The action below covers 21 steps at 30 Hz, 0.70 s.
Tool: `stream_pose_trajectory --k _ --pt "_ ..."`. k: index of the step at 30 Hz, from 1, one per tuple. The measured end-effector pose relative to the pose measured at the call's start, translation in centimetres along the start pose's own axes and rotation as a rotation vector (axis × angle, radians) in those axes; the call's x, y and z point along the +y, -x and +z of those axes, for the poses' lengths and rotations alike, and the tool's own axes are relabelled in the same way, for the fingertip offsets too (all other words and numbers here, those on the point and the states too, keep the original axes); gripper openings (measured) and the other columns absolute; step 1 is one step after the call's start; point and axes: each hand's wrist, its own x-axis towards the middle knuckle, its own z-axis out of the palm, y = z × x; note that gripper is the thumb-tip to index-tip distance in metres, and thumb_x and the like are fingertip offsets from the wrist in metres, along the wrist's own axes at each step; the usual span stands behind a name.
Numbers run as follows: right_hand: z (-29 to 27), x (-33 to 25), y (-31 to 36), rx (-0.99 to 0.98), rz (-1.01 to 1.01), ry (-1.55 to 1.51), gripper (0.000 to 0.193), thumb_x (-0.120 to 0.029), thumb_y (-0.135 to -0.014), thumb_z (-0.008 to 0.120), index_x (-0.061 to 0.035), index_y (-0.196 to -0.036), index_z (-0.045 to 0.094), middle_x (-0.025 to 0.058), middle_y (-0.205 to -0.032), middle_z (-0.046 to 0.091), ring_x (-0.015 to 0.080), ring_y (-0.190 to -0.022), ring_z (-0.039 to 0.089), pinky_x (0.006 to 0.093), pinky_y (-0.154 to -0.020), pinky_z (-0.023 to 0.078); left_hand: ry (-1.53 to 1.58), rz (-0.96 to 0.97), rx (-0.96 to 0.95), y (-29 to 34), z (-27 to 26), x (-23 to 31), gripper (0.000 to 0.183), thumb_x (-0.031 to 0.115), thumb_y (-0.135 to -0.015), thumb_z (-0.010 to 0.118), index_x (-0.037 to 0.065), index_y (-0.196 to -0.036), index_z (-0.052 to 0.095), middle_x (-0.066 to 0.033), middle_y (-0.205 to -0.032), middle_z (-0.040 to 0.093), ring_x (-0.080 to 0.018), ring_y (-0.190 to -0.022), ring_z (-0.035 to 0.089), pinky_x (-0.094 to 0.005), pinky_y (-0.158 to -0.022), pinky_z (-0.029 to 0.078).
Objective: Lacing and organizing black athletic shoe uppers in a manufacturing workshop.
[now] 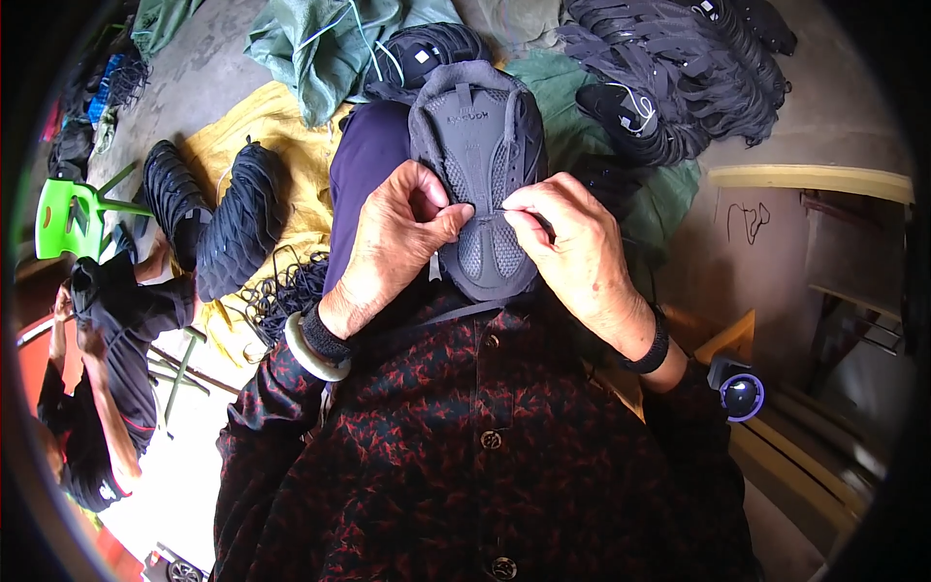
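Observation:
A grey sneaker with a mesh tongue lies on my lap, heel end away from me and toe toward my body. My left hand comes in from the left, thumb and forefinger pinched at the lower part of the tongue. Opposite it, my right hand pinches at the same spot, and the fingertips of both hands nearly meet. Between them runs a short stretch of dark shoelace, mostly hidden by the fingers. A tangle of black laces lies left of my lap.
Nested dark shoes rest on yellow sheeting at left; a larger heap lies far right. A green plastic chair and a co-worker handling black material are at left. Wooden furniture borders the right.

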Motion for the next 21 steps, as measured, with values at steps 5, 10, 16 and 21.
stream_pose_trajectory --k 5,10,16,21 --pt "0.1 -0.1 -0.2 0.025 -0.014 0.038 0.012 -0.003 -0.085 0.069 -0.01 -0.091 0.062 0.0081 -0.082 0.058 0.0296 -0.071 0.064 0.0401 -0.062 0.051 0.036 0.007 0.014 -0.1 0.1 -0.2 0.026 0.006 -0.086 0.081 0.005 -0.088 0.055 0.0011 -0.072 0.061 -0.0047 -0.065 0.06 -0.0206 -0.058 0.05" --pt "0.1 -0.5 -0.2 0.03 0.004 0.022 0.012 -0.004 -0.085 0.069 -0.0104 -0.092 0.062 0.008 -0.084 0.059 0.0302 -0.073 0.064 0.0406 -0.064 0.052 0.042 0.006 0.03 -0.1 0.1 -0.5 0.026 0.007 -0.084 0.082 0.007 -0.086 0.056 0.004 -0.072 0.057 -0.0027 -0.064 0.053 -0.0193 -0.056 0.045" --pt "0.3 -0.4 0.0 0.079 0.012 0.041 0.009 -0.006 -0.088 0.069 -0.01 -0.095 0.064 0.0084 -0.086 0.061 0.0315 -0.078 0.066 0.0417 -0.068 0.053 0.048 0.023 0.038 -0.2 0.2 -1.1 0.028 0.008 -0.083 0.083 0.009 -0.085 0.056 0.0067 -0.073 0.052 -0.0015 -0.065 0.045 -0.019 -0.056 0.041" --pt "1.0 0.1 0.2 0.066 0.04 0.031 0.009 -0.007 -0.088 0.069 -0.0086 -0.094 0.062 0.0105 -0.084 0.059 0.0335 -0.076 0.064 0.0428 -0.066 0.053 0.028 0.017 0.044 -0.2 0.3 -1.0 0.028 0.008 -0.083 0.084 0.009 -0.085 0.056 0.0069 -0.074 0.051 -0.0015 -0.066 0.045 -0.0191 -0.057 0.04"
